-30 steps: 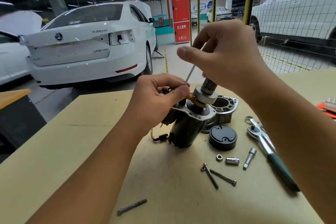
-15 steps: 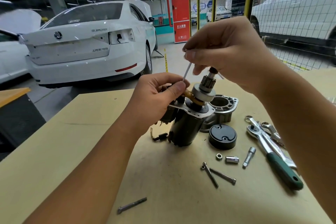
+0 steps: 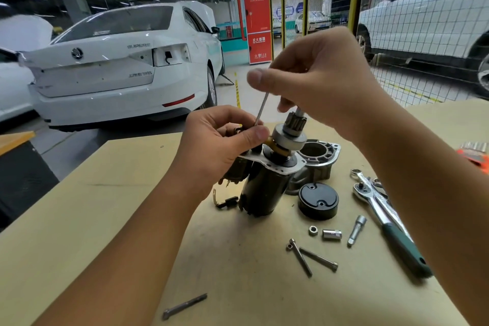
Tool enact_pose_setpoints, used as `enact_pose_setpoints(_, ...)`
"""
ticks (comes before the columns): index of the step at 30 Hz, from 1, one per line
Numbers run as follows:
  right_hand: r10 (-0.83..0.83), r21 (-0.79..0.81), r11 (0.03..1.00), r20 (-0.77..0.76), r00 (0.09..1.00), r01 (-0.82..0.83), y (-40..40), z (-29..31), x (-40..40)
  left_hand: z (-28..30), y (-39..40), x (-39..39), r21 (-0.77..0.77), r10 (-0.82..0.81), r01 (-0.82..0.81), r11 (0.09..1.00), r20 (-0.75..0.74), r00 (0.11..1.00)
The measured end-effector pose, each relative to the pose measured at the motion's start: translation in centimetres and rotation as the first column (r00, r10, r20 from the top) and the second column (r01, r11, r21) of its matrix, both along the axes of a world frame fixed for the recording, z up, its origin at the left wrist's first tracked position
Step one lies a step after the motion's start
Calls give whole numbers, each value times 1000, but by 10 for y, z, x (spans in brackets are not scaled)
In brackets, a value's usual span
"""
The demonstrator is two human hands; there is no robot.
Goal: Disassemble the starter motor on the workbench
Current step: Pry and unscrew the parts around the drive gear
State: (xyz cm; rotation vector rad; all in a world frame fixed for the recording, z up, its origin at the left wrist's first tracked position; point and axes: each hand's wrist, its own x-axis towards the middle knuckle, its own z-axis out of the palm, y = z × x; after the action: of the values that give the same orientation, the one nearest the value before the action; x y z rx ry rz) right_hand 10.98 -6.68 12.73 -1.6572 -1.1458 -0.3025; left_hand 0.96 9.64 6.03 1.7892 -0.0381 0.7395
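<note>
The starter motor (image 3: 262, 188) stands upright on the workbench (image 3: 105, 219), a dark cylinder with a white gasket plate and a pinion gear (image 3: 295, 120) on top. My left hand (image 3: 219, 145) grips its upper left side at the solenoid, thumb by the brass fork. My right hand (image 3: 312, 82) is above the pinion and pinches a thin metal rod (image 3: 260, 110) that slants down toward my left thumb. The rod's lower tip is hidden behind that thumb.
The aluminium nose housing (image 3: 317, 153) lies behind the motor and a black end cap (image 3: 318, 200) to its right. Two long bolts (image 3: 309, 257), a nut (image 3: 313, 230), a socket (image 3: 331, 234), an extension bit (image 3: 356, 230) and a green-handled ratchet (image 3: 389, 222) lie at right. A small bar (image 3: 185, 306) lies near the front.
My right hand dipped toward the pinion, then rose slightly, still pinching the thin rod. The left hand keeps its grip on the motor.
</note>
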Motion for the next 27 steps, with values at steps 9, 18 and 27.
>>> enact_pose_setpoints(9, 76, -7, 997, 115, 990, -76, 5, -1, -4, 2, 2, 0, 58, 10, -7, 998, -55, 998)
enact_pose_setpoints(18, 195, 19, 980, 23, 980, -196, -7, 1, 7, 3, 2, 0, 133, 37, -23, 991, -103, 994)
enact_pose_setpoints(27, 322, -37, 945, -47, 946, -324, -17, 4, 11, 5, 1, 0, 187, 46, -32, 982, -73, 996)
